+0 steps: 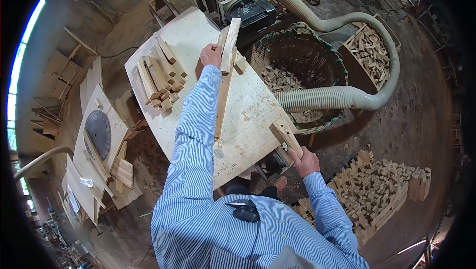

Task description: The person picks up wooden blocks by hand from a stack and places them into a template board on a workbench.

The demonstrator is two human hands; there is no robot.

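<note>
My left hand (211,55) is at the far part of the pale work board (198,26), closed on a short wood piece (223,38) that lies against a longer pale strip (231,45). A long brown wooden rail (224,100) runs toward me under my forearm. At the board's near right edge, my right hand (306,163) is wrapped round the end of a wooden bar (287,137) with dark holes in it. Left of my left hand lies a stack of squared wood sticks (157,73). A small block (240,65) sits right of the strip.
A wicker basket (325,55) with wood offcuts stands right of the board, a ribbed hose (327,98) crossing it. Behind is a motor (250,13). Stacked blocks (372,189) cover the floor at lower right. A circular blade (97,132) lies on a board at left.
</note>
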